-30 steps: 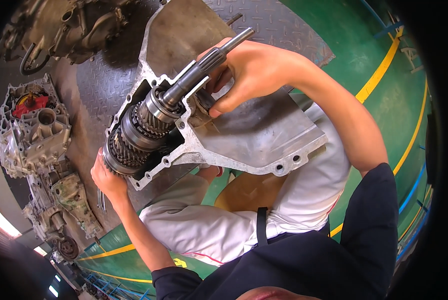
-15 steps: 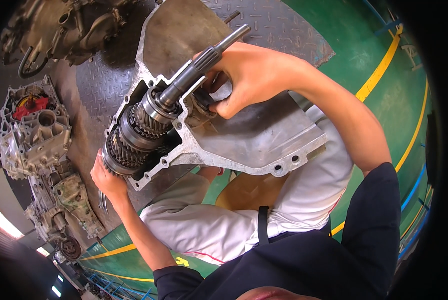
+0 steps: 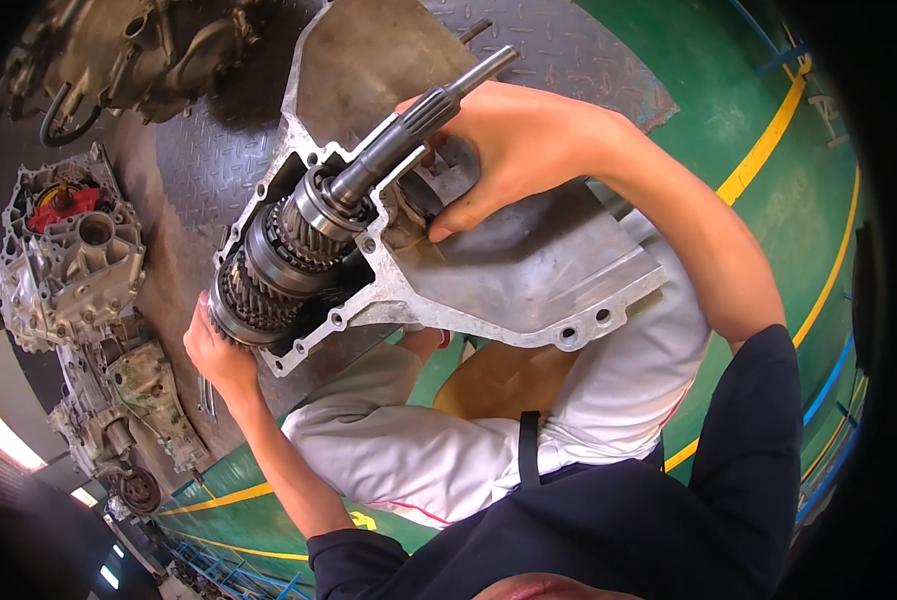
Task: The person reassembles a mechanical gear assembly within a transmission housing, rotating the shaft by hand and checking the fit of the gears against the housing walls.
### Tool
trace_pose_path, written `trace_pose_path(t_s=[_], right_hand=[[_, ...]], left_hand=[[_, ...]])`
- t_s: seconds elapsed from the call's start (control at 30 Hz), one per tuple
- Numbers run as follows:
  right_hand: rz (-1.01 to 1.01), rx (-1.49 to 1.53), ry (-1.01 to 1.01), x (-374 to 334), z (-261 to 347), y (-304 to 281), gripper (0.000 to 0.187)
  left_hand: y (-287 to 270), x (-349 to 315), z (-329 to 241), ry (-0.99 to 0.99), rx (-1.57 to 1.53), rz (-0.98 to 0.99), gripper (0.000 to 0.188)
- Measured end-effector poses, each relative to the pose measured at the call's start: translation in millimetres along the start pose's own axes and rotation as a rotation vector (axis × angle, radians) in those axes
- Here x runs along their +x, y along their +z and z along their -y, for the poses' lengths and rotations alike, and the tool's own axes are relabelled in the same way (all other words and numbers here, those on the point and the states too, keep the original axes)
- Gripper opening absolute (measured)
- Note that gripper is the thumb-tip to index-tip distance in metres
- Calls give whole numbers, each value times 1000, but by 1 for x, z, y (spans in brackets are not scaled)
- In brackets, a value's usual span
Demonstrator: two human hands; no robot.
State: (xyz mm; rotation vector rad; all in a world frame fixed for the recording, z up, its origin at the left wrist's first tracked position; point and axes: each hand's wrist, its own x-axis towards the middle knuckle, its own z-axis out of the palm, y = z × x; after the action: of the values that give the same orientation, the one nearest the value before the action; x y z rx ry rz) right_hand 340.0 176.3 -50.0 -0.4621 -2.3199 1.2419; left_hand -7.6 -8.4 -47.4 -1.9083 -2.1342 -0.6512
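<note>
A gear shaft [image 3: 287, 237] with several toothed gears and a ball bearing lies slantwise in an open grey metal gearbox housing [image 3: 374, 290]. Its splined end points to the upper right. My left hand [image 3: 219, 348] is closed around the lower-left end of the gear stack, its fingertips hidden beneath. My right hand [image 3: 509, 145] reaches behind the splined end, fingers curled under the shaft by the housing's neck. Its thumb presses down beside a dark part [image 3: 422, 192]. What those fingers grip is mostly hidden.
Another gearbox casing [image 3: 69, 265] with a red part stands at the left, above more dirty castings [image 3: 154, 390]. A large grimy gearbox unit [image 3: 134, 50] sits at the far left. Beneath everything is a metal tabletop [image 3: 194, 160]; small metal tools [image 3: 207, 398] lie near its front edge.
The housing and gear shaft have shifted slightly to the right, the splined end a little upward too. Both hands stay at their places on them; my right thumb has opened slightly.
</note>
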Motion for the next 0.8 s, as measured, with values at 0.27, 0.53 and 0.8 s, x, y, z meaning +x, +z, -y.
trace_pose_path(t_s=[0.27, 0.53, 0.8], right_hand=[[60, -106, 29, 1, 3, 2, 56], [-42, -100, -85, 2, -3, 8, 42], [-18, -88, 12, -13, -4, -9, 54]], left_hand=[[-3, -3, 15, 132, 104, 50, 23], [-1, -3, 16, 255, 197, 21, 23], [5, -7, 10, 156, 221, -43, 35]])
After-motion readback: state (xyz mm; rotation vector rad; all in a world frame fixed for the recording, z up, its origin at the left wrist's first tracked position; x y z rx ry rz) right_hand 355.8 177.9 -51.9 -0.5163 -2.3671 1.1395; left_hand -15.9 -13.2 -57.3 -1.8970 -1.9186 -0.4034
